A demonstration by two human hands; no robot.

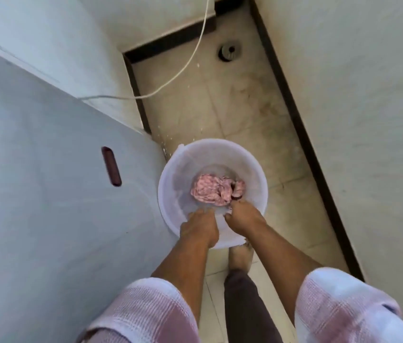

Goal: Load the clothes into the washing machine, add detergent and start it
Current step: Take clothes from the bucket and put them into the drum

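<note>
White plastic bucket (170,179) seen from above on tiled floor (232,107), just beside washing machine (47,194). Pink patterned cloth (214,188) bunched at bucket bottom. Left hand (199,229) and right hand (243,215) lowered inside bucket, fingertips hidden; grip cannot be told.

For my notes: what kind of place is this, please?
Probably a small home laundry or wash area: a tiled floor with a drain, a white bucket holding pink cloth, a washing machine alongside.
</note>
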